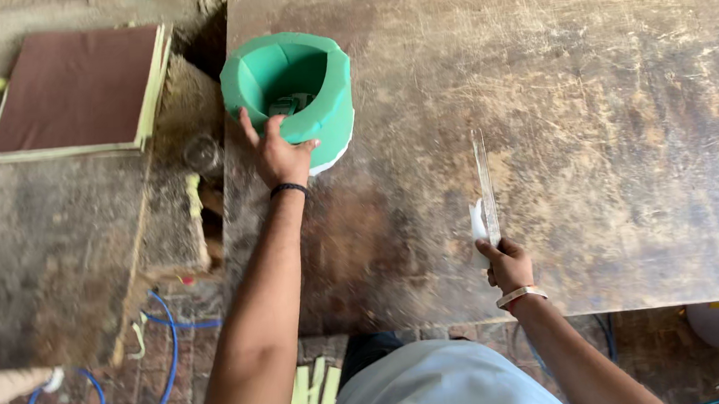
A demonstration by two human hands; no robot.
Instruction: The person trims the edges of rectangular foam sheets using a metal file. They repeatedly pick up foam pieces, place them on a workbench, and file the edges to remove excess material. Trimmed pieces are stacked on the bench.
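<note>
One green foam ring [291,88] stands on the wood table [584,124], near the table's far left corner. It's bent round like a cup, open at the top, w/ a white edge low on its right side. One small grey thing sits inside it, too dim to tell what it is.

Two hands, both the person's own. The left hand [274,149] is at the near wall of the ring. Thumb is on the outside, the other fingers [247,121] spread along the left side, so it's pinching the foam wall. A black band is on that wrist.

The right hand [508,263] is at the near edge of the table, well apart from the ring. Its fingers are curled tight round one clear ruler [485,183] that points away from the person, plus one bit of white paper [477,223] beside it. A pale band is on that wrist.

Off the table, left: one stack of flat sheets [77,92], brown on top, pale yellow at the edges. Two loops of blue hose [166,345] lie on the brick floor, partly cut off at the bottom. A few yellow strips [315,394] lie by the person's lap, half hidden. Bottom right, a pink-white thing is cut off by the frame, can't tell what.
</note>
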